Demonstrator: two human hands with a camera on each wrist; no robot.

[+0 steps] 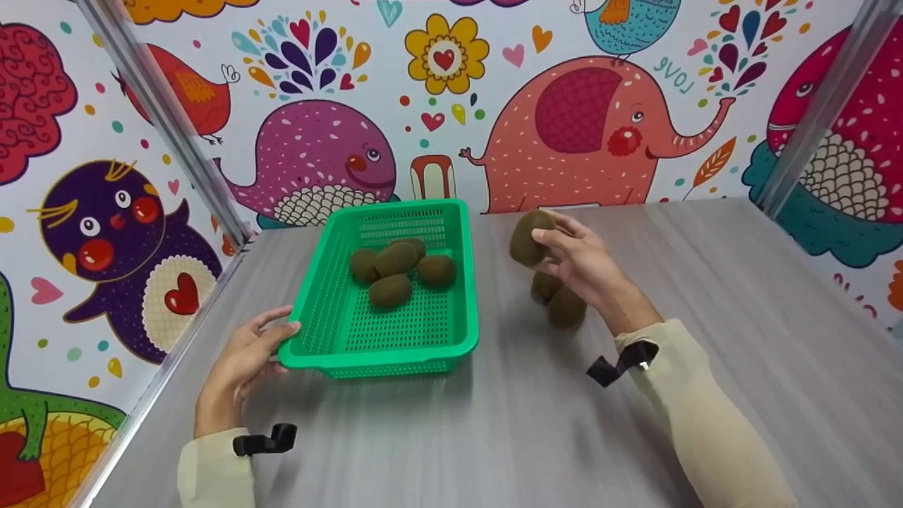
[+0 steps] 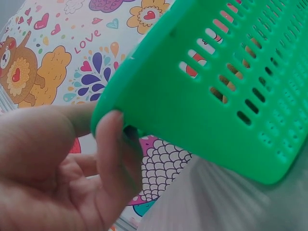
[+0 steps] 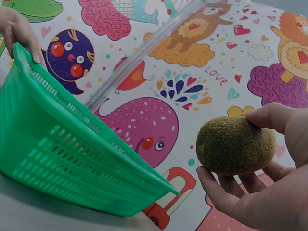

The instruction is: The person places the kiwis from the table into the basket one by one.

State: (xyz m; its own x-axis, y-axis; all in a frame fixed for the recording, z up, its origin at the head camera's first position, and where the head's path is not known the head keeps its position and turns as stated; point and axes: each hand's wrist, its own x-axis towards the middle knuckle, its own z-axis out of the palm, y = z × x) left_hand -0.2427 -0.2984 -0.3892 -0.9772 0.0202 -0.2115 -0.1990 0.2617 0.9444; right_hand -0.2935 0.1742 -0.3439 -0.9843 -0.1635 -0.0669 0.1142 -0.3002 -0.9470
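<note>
In the head view, my right hand holds a brown fuzzy kiwi above the table, to the right of a green plastic basket. The right wrist view shows this kiwi between the thumb and the fingers. My left hand grips the basket's near left corner, thumb on the rim. Several kiwis lie together in the basket. Below my right hand, two more kiwis rest on the table, partly hidden by it.
The grey table runs back to a wall printed with cartoon animals. A similar printed panel stands on the left, another on the right, with metal posts at the corners.
</note>
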